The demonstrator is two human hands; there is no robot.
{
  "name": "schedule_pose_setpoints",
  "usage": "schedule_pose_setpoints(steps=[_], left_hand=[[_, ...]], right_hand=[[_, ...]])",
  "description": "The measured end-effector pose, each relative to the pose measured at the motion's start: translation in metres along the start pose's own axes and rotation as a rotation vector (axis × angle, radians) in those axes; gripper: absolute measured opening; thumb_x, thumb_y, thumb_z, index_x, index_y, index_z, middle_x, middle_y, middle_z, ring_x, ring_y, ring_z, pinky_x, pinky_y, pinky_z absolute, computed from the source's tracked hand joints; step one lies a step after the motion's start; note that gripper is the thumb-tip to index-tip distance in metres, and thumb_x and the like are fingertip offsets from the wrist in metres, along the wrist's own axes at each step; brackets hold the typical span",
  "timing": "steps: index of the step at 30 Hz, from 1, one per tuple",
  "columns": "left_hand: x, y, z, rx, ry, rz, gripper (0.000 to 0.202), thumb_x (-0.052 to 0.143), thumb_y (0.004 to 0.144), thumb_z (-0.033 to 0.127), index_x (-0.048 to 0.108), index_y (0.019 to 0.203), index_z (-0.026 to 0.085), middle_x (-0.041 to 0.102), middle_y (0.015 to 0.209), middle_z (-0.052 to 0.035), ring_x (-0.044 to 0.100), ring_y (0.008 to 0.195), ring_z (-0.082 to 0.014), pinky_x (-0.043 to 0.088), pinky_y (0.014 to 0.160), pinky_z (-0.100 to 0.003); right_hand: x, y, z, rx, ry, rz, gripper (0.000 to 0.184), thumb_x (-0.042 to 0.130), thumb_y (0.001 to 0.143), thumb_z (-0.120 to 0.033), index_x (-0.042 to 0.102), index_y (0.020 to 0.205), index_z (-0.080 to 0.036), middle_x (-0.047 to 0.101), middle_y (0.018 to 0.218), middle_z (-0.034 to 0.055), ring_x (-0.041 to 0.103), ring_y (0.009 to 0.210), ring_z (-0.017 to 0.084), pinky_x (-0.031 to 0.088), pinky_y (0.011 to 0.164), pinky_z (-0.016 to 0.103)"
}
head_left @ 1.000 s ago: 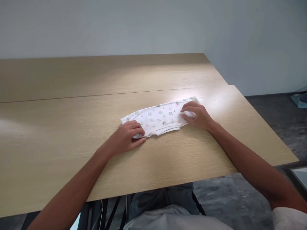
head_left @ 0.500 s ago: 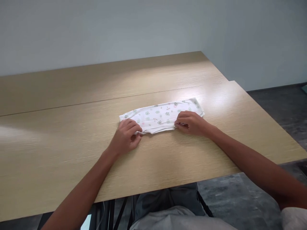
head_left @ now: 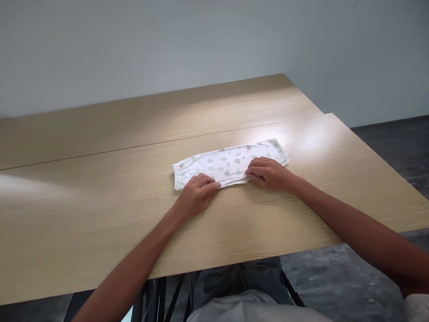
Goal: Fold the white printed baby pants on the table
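A pair of white baby pants (head_left: 231, 163), printed with small bears and leaves, lies folded into a long strip on the table. Its gathered end points left and its narrower end right. My left hand (head_left: 200, 192) pinches the near edge left of the middle, thumb and fingers close together on the fabric. Farther right, my right hand (head_left: 268, 173) grips the same edge, its fingers curled over the cloth. Layers of fabric show along the near edge between both hands. The fingertips of my right hand are partly hidden.
The wooden table (head_left: 100, 214) has a seam running across it behind the pants. Its right edge steps outward near a pale wall (head_left: 201, 40). Dark floor (head_left: 395, 143) shows beyond that edge. A dark chair or bag-like shape and black legs are below the front edge.
My left hand has slid right along the near edge, uncovering the left end of the pants. My right hand stays at its spot on the cloth. The view has shifted slightly.
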State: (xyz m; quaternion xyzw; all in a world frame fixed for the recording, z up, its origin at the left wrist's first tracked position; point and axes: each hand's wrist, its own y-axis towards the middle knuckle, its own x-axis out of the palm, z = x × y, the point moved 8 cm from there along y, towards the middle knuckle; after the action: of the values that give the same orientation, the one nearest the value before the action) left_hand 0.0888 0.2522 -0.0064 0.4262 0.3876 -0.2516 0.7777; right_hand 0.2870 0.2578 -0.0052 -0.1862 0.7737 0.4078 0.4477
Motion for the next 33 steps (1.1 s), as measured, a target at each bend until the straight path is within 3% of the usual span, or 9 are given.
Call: schedule_pose_setpoints(steps=[5,12,19,27,33], left_hand=[[-0.005,-0.001,0.001,-0.006,-0.002,0.045,0.021,0.054,0.097,0.008,0.062,0.114,0.019,0.065,0.099,-0.0056,0.058,0.092,-0.0185,0.048,0.082,-0.036],[-0.003,0.0,-0.003,-0.05,-0.12,-0.058,0.017,0.051,0.097,0.01,0.063,0.107,0.018,0.062,0.095,-0.0057,0.056,0.089,-0.0177,0.047,0.08,-0.034],[0.0,-0.001,-0.008,-0.212,-0.151,-0.055,0.015,0.061,0.095,0.025,0.063,0.108,0.018,0.06,0.1,-0.0059,0.056,0.092,-0.0194,0.046,0.083,-0.036],[0.002,-0.001,-0.014,-0.367,-0.293,-0.002,0.015,0.056,0.095,0.025,0.065,0.086,0.018,0.061,0.087,-0.0038,0.055,0.082,-0.0174,0.044,0.075,-0.033],[0.002,-0.001,-0.012,-0.332,-0.287,-0.019,0.013,0.054,0.092,0.023,0.062,0.084,0.018,0.061,0.085,-0.0044,0.054,0.082,-0.0189,0.044,0.075,-0.036]], right_hand=[[-0.014,0.003,-0.013,-0.064,0.002,0.121,0.017,0.05,0.102,-0.017,0.064,0.092,-0.015,0.064,0.086,0.0072,0.056,0.078,0.018,0.044,0.072,0.031],[0.003,0.001,-0.016,-0.013,0.124,-0.083,0.007,0.058,0.091,-0.017,0.063,0.086,-0.018,0.063,0.083,0.0039,0.054,0.077,0.019,0.043,0.075,0.034],[0.01,-0.002,0.0,0.118,0.26,-0.073,0.004,0.061,0.085,-0.017,0.062,0.087,-0.019,0.064,0.085,0.0017,0.057,0.079,0.017,0.043,0.08,0.033],[0.008,-0.001,0.007,0.207,0.386,-0.093,0.002,0.062,0.085,-0.019,0.064,0.085,-0.019,0.065,0.086,0.0024,0.058,0.08,0.017,0.044,0.08,0.033],[0.008,-0.001,0.015,0.292,0.56,-0.156,0.006,0.068,0.087,-0.024,0.066,0.084,-0.018,0.063,0.078,0.0014,0.054,0.074,0.015,0.043,0.068,0.028]])
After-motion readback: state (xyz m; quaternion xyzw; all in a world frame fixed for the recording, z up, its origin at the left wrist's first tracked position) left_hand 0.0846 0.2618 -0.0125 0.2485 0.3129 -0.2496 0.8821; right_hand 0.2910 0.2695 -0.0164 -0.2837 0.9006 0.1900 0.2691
